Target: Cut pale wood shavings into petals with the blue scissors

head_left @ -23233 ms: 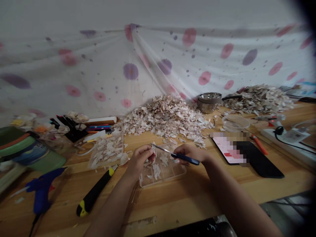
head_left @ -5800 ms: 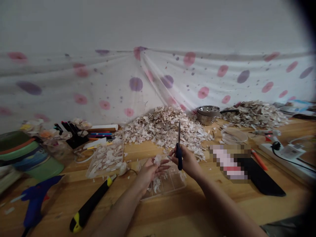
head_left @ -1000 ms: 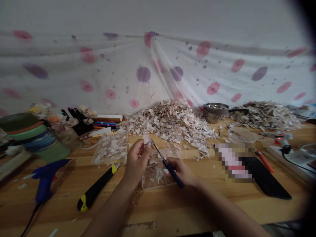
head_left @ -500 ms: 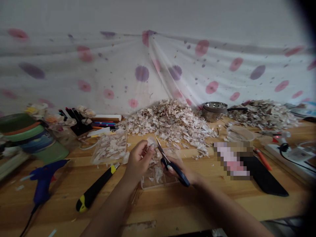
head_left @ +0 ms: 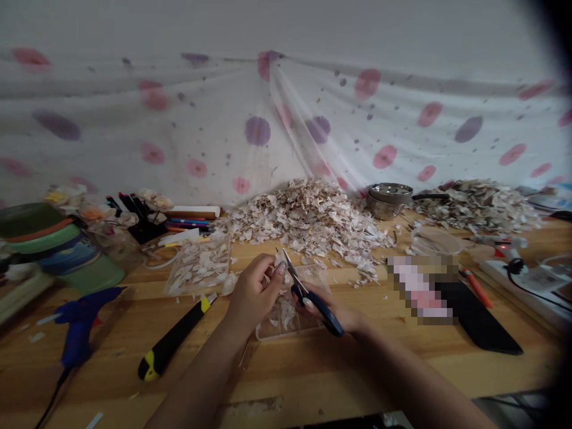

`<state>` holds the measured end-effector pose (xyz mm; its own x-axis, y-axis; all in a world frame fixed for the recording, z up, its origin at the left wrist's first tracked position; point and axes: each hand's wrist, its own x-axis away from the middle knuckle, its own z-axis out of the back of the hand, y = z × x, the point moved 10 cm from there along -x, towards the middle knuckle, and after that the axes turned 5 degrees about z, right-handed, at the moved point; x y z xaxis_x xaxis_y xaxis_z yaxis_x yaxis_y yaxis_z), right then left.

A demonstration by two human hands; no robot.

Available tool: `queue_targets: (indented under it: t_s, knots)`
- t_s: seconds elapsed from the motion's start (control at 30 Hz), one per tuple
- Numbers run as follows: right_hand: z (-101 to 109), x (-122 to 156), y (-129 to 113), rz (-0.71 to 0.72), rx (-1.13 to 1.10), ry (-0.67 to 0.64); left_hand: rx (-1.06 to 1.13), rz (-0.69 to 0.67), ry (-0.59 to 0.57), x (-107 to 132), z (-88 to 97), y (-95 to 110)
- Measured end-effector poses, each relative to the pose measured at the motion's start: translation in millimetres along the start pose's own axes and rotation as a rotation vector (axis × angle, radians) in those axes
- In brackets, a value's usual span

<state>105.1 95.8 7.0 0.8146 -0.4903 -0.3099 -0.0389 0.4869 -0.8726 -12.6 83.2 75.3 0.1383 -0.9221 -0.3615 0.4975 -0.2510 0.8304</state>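
My right hand [head_left: 339, 311] is closed around dark-handled scissors [head_left: 322, 314], their slim metal blades pointing up and to the left. Between the thumb and fingers of my left hand [head_left: 251, 293] is a thin, pale flake [head_left: 279, 257], right beside the blade tips. The fingers cover most of it. Both hands hover over a clear compartment tray [head_left: 308, 323] with similar thin flakes [head_left: 286, 314] in it; my hands hide part of the tray.
A big heap of pale flakes [head_left: 308, 217] lies behind my hands, with a clear box of flakes [head_left: 199, 265] at left. A yellow-black utility knife [head_left: 174, 339] and blue glue gun [head_left: 79, 328] lie left. A metal bowl [head_left: 386, 205] and power strip [head_left: 527, 286] stand right.
The pinched flake now shows close against the scissor tips, and my left fingers have shifted slightly right. The scissors have hardly moved.
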Motion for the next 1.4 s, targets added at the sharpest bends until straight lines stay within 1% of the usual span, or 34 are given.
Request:
queue_targets:
  t_s: [0.1, 0.5, 0.83, 1.0, 1.23, 1.4]
  knots:
    - [0, 0, 3, -0.015, -0.001, 0.004, -0.020, -0.015, -0.003, 0, 0.0, 2]
    - [1, -1, 11, -0.057, -0.030, 0.054, 0.022, 0.066, -0.024, 0, -2.9, -6]
    - [0, -4, 7, -0.051, -0.071, 0.067, 0.105, 0.093, -0.031, 1, -3.0, -9]
    - [2, -4, 5, -0.075, -0.063, 0.081, 0.104, 0.080, -0.038, 1, -2.5, -7]
    - [4, -7, -2, -0.099, -0.027, 0.064, 0.138, 0.099, -0.045, 1, -3.0, -8]
    - [6, -6, -2, -0.143, -0.015, 0.049, 0.148, 0.098, -0.057, 1, -2.7, -6]
